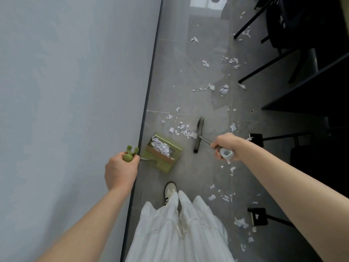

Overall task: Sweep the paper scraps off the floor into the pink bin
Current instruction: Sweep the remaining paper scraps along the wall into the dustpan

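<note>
My left hand (pixel 120 170) grips the green handle of an upright dustpan (pixel 166 154) standing on the grey floor by the wall. White paper scraps lie inside the pan. My right hand (pixel 227 146) grips the grey handle of a broom whose narrow dark head (pixel 199 134) rests on the floor just right of the pan. A small cluster of scraps (pixel 180 127) lies between the broom head and the pan's mouth. More scraps (pixel 224 88) are strewn farther ahead and to the right. No pink bin is in view.
A pale wall (pixel 75 91) with a dark baseboard runs along the left. Black table and chair legs (pixel 264 67) and dark furniture crowd the right side. My white skirt and a shoe (pixel 170 190) are below. Scraps (pixel 240 222) also lie near square black chair feet.
</note>
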Tool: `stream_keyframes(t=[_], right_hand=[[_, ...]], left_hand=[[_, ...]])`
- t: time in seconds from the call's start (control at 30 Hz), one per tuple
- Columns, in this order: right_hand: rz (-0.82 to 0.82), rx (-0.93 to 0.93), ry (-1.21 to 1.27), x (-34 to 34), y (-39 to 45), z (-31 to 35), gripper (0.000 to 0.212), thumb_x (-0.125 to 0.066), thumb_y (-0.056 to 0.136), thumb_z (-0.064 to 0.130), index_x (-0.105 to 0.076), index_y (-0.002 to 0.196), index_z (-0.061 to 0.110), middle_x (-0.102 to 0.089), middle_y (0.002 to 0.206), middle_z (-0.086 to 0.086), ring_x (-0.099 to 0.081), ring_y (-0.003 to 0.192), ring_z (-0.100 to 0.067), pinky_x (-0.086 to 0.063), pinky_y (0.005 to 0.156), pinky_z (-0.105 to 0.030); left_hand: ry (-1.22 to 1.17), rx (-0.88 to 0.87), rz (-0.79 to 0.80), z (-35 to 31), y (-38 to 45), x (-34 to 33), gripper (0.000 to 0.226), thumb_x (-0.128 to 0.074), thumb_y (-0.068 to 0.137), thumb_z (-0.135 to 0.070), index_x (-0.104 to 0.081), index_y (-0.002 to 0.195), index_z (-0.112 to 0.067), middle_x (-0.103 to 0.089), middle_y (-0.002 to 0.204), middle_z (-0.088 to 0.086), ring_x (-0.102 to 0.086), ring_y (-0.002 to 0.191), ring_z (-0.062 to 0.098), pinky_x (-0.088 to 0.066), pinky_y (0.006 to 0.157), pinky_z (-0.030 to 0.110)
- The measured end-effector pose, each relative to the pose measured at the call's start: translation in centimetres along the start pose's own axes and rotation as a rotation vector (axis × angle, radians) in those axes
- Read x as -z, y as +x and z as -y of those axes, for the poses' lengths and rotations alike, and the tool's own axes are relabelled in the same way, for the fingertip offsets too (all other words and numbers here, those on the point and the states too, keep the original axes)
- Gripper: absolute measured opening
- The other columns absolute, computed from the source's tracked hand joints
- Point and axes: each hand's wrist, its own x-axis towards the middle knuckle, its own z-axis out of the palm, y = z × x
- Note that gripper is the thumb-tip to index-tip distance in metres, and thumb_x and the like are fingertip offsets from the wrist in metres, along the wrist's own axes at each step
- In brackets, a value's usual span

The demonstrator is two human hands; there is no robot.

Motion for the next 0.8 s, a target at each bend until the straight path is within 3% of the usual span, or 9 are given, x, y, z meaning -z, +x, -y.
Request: stream_keyframes(t=[0.17, 0.3, 0.5, 0.63, 0.73, 0.8], right_hand=[[0.052, -0.034, 0.117, 0.4, 0.4, 1.8, 0.01, -0.047, 0.095, 0.001, -0.043, 0.087, 0.003, -0.042, 0.074, -0.008, -0.039, 0.048, -0.014, -0.037, 0.036, -0.019], [0.054, -0.037, 0.084, 0.7, 0.5, 3.3, 0.013, -0.049, 0.095, 0.002, -0.044, 0.083, 0.004, -0.042, 0.073, -0.009, -0.038, 0.049, -0.015, -0.036, 0.034, -0.018], [-0.166, 0.107, -0.445, -0.2, 1.1, 6.1, 0.015, -0.057, 0.084, 0.004, -0.051, 0.07, 0.0, -0.055, 0.054, -0.015, -0.051, 0.047, -0.025, -0.047, 0.055, -0.031], [-0.285, 0.151, -0.782, -1.2, 2.0, 7.2, 0.023, -0.047, 0.085, 0.011, -0.051, 0.063, 0.003, -0.059, 0.046, -0.008, -0.052, 0.049, -0.022, -0.043, 0.048, -0.023], [-0.268, 0.166, -0.955, -1.5, 3.1, 7.8, 0.026, -0.045, 0.091, 0.015, -0.059, 0.072, 0.004, -0.062, 0.066, -0.008, -0.063, 0.065, -0.026, -0.044, 0.051, -0.023], [-0.236, 0.17, -1.047, -1.6, 3.5, 7.7, 0.022, -0.044, 0.092, 0.014, -0.064, 0.09, 0.005, -0.059, 0.066, -0.005, -0.066, 0.075, -0.027, -0.048, 0.058, -0.025]], left_hand=[[-0.001, 0.012, 0.024, -0.7, 1.4, -0.4, 0.018, -0.069, 0.083, -0.037, -0.069, 0.077, -0.02, -0.065, 0.068, 0.004, -0.061, 0.072, 0.032, -0.055, 0.066, 0.039], [0.005, 0.021, 0.033, -1.0, 2.4, -0.7, 0.022, -0.069, 0.083, -0.035, -0.066, 0.071, -0.017, -0.063, 0.065, 0.004, -0.06, 0.069, 0.033, -0.054, 0.064, 0.039], [-0.026, 0.044, 0.02, -1.7, 3.4, -1.4, 0.026, -0.068, 0.086, -0.033, -0.064, 0.068, -0.014, -0.062, 0.063, 0.005, -0.06, 0.068, 0.033, -0.053, 0.062, 0.04], [-0.015, 0.078, 0.022, -1.9, 4.0, -2.3, 0.024, -0.068, 0.085, -0.031, -0.064, 0.071, -0.012, -0.061, 0.065, 0.006, -0.058, 0.071, 0.034, -0.047, 0.06, 0.035], [0.01, 0.099, 0.021, -1.9, 4.7, -2.8, 0.024, -0.067, 0.085, -0.031, -0.063, 0.071, -0.013, -0.061, 0.066, 0.006, -0.058, 0.072, 0.035, -0.046, 0.06, 0.034], [0.025, 0.103, 0.02, -1.8, 4.8, -3.0, 0.024, -0.067, 0.085, -0.032, -0.062, 0.071, -0.013, -0.061, 0.066, 0.006, -0.059, 0.071, 0.035, -0.047, 0.061, 0.035]])
